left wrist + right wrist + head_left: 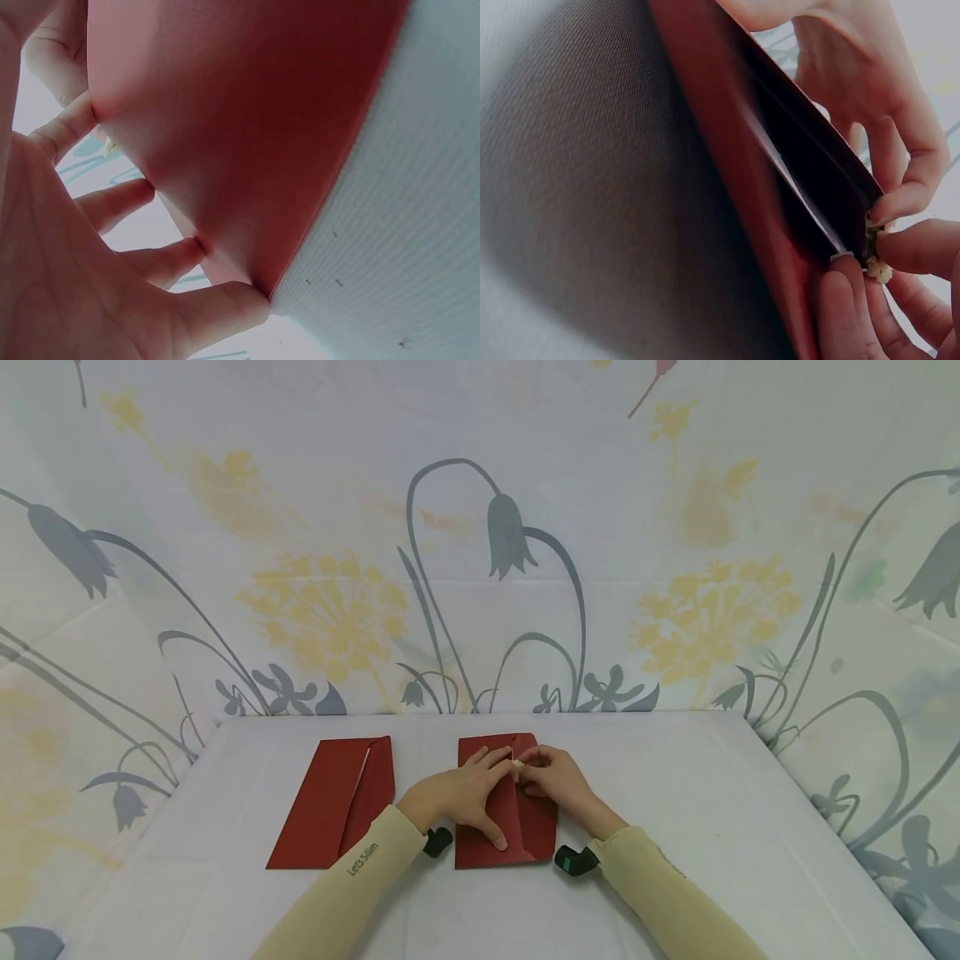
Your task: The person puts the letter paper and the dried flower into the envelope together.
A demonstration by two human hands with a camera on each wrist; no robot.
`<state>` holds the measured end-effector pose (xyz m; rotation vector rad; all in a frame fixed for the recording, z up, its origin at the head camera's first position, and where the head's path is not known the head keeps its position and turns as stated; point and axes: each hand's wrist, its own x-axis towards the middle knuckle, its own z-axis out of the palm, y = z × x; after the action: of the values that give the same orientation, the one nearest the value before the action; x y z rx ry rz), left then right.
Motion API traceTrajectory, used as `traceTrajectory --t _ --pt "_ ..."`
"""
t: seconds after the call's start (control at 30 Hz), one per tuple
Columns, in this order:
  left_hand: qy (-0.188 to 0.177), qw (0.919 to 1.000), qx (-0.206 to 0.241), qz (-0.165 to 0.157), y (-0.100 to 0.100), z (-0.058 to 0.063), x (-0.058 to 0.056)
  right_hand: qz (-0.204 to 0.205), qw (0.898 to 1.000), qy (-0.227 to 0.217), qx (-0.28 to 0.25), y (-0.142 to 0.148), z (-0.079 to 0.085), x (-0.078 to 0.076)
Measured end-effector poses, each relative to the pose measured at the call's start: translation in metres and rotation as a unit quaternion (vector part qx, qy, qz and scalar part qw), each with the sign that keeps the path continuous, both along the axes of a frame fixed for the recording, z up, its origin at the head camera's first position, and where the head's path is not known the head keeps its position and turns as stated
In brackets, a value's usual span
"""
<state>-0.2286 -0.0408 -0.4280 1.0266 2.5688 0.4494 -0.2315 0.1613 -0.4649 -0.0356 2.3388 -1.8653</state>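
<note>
A red paper envelope (476,853) lies upright in front of me with its flap folded out to the right. My left hand (465,793) rests across its body, fingers spread. In the left wrist view, the fingertips (139,187) press on the envelope's surface. At the envelope's opening, my right hand (558,777) pinches a small pale yellow dried flower (880,270) between thumb and fingers. In the right wrist view, the pocket gapes dark and one left fingertip is right at the flower.
A second red envelope (318,802) lies to the left, its flap also on the right side. White cloth covers the table (660,777), with a flower-printed curtain (487,635) behind. Black wrist cameras (576,860) sit below both hands.
</note>
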Motion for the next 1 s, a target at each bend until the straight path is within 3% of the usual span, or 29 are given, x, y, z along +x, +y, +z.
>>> traceTrajectory --t 0.6,1.0 --pt "0.0 0.9999 0.01 0.005 -0.004 0.001 0.0 -0.028 0.999 0.037 0.017 -0.007 -0.013 0.0" --pt "-0.007 0.9997 0.022 0.003 -0.005 0.0 0.001 -0.018 0.999 0.025 -0.009 -0.005 -0.011 0.0"
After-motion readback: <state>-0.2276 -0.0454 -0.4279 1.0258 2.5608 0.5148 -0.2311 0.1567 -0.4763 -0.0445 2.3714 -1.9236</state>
